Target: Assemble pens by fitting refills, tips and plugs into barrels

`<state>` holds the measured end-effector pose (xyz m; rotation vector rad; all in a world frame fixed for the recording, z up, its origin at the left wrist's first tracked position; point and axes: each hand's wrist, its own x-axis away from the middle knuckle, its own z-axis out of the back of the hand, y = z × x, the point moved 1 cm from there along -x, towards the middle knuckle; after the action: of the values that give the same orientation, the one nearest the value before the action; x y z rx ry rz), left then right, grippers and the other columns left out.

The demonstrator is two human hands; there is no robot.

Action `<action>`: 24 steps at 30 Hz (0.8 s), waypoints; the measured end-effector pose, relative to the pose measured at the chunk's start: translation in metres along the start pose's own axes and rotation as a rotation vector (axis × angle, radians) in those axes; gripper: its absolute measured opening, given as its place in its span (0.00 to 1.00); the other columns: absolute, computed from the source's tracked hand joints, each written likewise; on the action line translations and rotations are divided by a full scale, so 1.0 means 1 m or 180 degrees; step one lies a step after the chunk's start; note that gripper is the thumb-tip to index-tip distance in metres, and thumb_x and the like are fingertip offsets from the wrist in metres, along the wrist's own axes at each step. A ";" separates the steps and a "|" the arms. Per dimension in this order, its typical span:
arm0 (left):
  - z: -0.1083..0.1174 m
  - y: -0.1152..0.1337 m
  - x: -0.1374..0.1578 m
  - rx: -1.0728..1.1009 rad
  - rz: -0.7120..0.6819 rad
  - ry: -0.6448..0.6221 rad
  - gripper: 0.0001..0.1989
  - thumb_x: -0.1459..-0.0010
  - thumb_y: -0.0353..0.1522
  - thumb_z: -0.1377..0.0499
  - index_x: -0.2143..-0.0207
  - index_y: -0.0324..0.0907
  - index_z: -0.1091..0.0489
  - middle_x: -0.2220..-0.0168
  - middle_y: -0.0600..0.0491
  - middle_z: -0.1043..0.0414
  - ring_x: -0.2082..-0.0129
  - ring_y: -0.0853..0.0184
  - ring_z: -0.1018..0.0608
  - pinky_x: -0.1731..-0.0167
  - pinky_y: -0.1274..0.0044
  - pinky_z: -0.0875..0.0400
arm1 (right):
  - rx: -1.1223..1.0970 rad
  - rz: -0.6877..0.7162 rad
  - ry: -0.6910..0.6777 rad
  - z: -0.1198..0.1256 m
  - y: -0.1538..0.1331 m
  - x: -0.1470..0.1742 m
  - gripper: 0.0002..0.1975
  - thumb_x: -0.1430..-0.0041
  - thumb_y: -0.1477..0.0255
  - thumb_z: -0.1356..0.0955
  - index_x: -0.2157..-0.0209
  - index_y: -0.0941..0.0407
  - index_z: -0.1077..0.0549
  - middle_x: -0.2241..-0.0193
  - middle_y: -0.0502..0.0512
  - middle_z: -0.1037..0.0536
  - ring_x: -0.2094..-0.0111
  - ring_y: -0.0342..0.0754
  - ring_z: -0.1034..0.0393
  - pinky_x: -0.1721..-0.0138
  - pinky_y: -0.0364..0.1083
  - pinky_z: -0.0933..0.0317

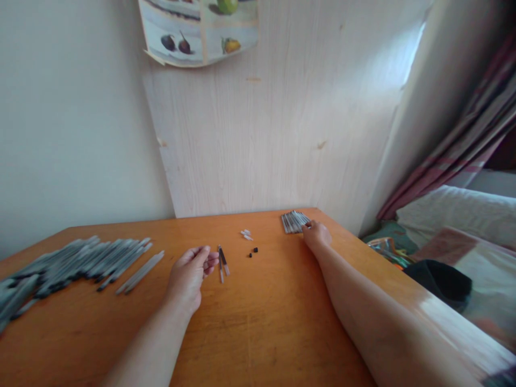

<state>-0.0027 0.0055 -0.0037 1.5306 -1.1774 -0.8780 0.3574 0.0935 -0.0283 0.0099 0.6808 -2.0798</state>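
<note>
So my right hand (317, 235) is way over to the right of the black bits (255, 250), fingers bunched at the edge of a small stack (292, 221); can't tell if they've pinched anything or are just touching. My left hand (193, 271) is left of the black bits, fingers curled, thumb close over the index, and I can't see anything in it. Two thin pieces (224, 261) lie right by those fingertips, on the black bits' side. Main worry: one clumsy nudge could fan the stack out, since it's just loose sticks lying side by side. The black bits and the white bits (246, 235) just behind them are tiny, so a careless sweep could scatter them. The big pile (121, 255), far left of the black bits past two clear tubes (147, 270), could slide if bumped. Table (250, 328) is orange-brown wood. Behind the black bits: wood-grain panel (250, 140), pale wall (80, 118), fruit picture (209, 43) up high. Far right of them: curtain (447, 145), rumpled bedding (463, 209).
</note>
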 end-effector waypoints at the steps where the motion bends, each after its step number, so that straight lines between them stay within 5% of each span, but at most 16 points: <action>1: 0.000 0.000 0.000 0.0005 -0.0003 -0.0008 0.11 0.52 0.33 0.36 0.66 0.38 0.31 0.71 0.48 0.23 0.73 0.69 0.23 0.73 0.79 0.33 | -0.0007 -0.0005 -0.0003 0.000 0.000 0.000 0.17 0.41 0.60 0.37 0.57 0.51 0.23 0.55 0.59 0.23 0.55 0.54 0.29 0.59 0.48 0.37; 24: 0.003 0.000 -0.003 0.0066 -0.0016 0.0060 0.12 0.53 0.34 0.35 0.67 0.38 0.32 0.72 0.48 0.23 0.73 0.69 0.22 0.73 0.79 0.33 | -0.0495 -0.0198 -0.0117 0.000 0.015 -0.006 0.24 0.40 0.62 0.44 0.64 0.59 0.21 0.64 0.64 0.21 0.65 0.53 0.28 0.68 0.45 0.41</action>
<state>-0.0065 0.0080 -0.0041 1.5558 -1.1728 -0.8554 0.3721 0.0915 -0.0332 -0.1385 0.8279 -2.0755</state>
